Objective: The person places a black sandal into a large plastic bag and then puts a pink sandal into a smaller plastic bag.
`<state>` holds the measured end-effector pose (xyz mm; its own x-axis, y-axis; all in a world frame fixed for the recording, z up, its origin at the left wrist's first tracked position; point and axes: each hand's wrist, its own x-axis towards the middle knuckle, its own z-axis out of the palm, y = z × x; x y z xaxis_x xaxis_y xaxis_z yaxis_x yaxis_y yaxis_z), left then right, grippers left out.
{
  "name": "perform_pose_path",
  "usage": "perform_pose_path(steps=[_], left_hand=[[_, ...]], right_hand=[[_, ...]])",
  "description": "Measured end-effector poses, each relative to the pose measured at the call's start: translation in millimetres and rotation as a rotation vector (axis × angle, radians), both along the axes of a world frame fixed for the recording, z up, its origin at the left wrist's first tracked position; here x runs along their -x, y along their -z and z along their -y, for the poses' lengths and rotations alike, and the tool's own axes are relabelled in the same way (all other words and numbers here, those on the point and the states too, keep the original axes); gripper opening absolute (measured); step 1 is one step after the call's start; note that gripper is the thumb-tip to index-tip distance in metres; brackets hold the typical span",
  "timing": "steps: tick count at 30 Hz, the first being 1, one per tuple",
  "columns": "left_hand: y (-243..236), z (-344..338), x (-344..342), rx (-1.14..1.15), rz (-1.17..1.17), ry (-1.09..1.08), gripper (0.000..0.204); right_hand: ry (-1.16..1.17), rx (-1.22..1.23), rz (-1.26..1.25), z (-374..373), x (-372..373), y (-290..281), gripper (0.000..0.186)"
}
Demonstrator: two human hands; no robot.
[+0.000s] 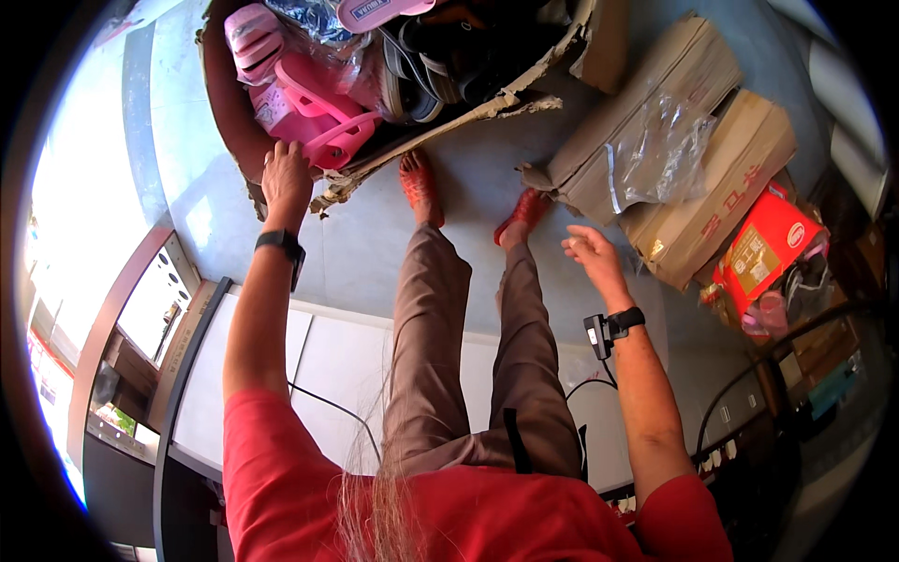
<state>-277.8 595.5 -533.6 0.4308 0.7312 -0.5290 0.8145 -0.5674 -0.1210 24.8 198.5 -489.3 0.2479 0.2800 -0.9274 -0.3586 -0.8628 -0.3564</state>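
Note:
My left hand (287, 183) reaches over the torn near rim of a large cardboard box (228, 122). Its fingers are bent and close together beside pink slippers (323, 89); whatever they grip is hidden. More footwear fills the box: a ridged pink slipper (255, 42) at the far left, dark sandals (412, 84) with grey soles, and a light pink slipper (379, 11) at the far side. Some pieces are in clear plastic. Away from the box, my right hand (597, 260) hovers with loosely bent fingers slightly apart, and nothing shows in it.
Cardboard cartons (646, 112) lie at the right under a clear plastic bag (660, 155). Nearer stands a red package (768, 244). My feet, in red shoes (420, 187), are on the grey floor (346, 248) close to the box. A white counter (253, 351) runs behind my legs, with black cables.

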Motion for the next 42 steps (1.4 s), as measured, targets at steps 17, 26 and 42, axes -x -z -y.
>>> perform_pose_path(steps=[17, 26, 42], left_hand=[[-118, 208, -131, 1.588, 0.994, -1.538, 0.027], [-110, 249, -162, 1.636, 0.75, -1.319, 0.036], [-67, 257, -154, 1.327, 0.599, -1.046, 0.038]], right_hand=[[0.207, -0.514, -0.071, -102, -6, -88, 0.052], [0.178, -0.423, 0.148, -57, -13, -74, 0.039], [0.198, -0.177, 0.501, 26, -23, 56, 0.042]])
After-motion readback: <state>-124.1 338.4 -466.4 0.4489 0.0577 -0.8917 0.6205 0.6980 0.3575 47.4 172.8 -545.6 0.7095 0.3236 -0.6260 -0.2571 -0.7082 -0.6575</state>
